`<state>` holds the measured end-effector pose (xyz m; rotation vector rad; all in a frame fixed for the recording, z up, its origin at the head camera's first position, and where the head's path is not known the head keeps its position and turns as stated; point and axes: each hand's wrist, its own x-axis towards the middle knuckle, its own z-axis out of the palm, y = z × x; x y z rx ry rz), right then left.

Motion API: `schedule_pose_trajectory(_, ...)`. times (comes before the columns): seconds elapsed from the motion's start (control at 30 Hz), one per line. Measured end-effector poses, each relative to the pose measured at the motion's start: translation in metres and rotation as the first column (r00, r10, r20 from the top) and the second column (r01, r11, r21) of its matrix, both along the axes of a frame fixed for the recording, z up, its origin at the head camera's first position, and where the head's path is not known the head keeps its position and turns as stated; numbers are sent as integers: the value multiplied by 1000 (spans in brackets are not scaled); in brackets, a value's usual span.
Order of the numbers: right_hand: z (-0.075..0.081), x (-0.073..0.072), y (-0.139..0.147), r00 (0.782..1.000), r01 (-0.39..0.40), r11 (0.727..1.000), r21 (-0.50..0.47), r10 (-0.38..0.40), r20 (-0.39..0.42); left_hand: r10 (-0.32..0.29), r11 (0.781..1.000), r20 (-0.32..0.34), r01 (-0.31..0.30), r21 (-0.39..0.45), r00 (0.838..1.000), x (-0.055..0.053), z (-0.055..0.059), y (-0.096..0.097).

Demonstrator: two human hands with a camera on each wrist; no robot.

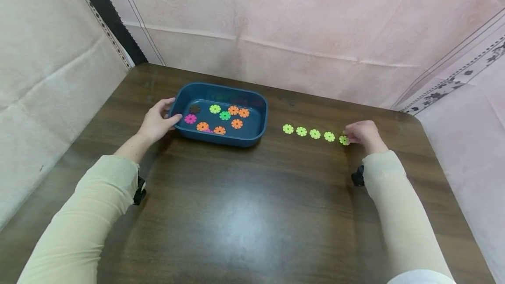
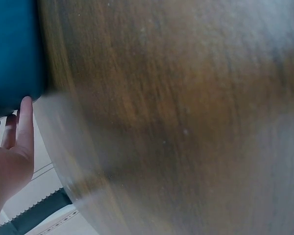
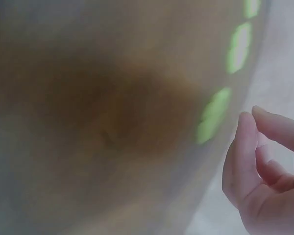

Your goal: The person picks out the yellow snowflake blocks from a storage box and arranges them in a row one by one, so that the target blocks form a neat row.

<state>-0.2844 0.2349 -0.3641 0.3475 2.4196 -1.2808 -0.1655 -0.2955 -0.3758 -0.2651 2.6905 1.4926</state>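
At the left end of a dark blue plastic basin (image 1: 221,140), my left hand (image 1: 155,122) grips the wall, with the thumb over the rim and the fingers outside. The left wrist view shows part of this hand (image 2: 12,152) against the basin's side (image 2: 14,54). My right hand (image 1: 364,135) is at the right end of a row of yellow-green notched discs (image 1: 314,134), its fingertips over the edge of the end disc (image 1: 343,140). In the right wrist view, the bent fingers and thumb of this hand (image 3: 264,176) nearly meet, and no disc shows between them. The nearest disc (image 3: 214,116) lies beside the fingertips.
Inside the basin lie several loose discs: orange (image 1: 236,124), pink (image 1: 190,118), green (image 1: 225,115), yellow-green (image 1: 215,108) and a dark one (image 1: 195,109). The brown wooden table (image 1: 236,209) meets pale cloth (image 1: 276,21) at its back and sides.
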Motion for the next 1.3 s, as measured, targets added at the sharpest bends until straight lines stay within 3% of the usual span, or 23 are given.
schedule_pose_trajectory(0.2, 35, -4, -54, 994, -87, 992, -90, 81, -71, -1, 1000, -5, 1, -1, 1000, -1, -1, -1)
schedule_pose_trajectory(0.33, 53, -9, -108, 994, -109, 975, -195, 101, -49, 3, 1000, 0, -3, 2, 1000, 2, -4, -1)
schedule_pose_trajectory(0.6, 67, -3, -214, 986, -152, 909, -389, 164, -4, 8, 1000, 0, -8, 10, 1000, 4, -4, 1)
schedule_pose_trajectory(0.77, 67, 6, -261, 986, -129, 903, -409, 162, 46, 6, 1000, -13, -6, 5, 1000, 2, -1, 1)
schedule_pose_trajectory(0.97, 51, 12, -303, 975, -143, 897, -417, 200, 95, 11, 1000, -26, -11, 3, 1000, 4, -1, -3)
schedule_pose_trajectory(1.3, 32, 16, -327, 972, -39, 915, -402, 128, 198, 14, 1000, -29, -14, 28, 999, 2, -2, -1)
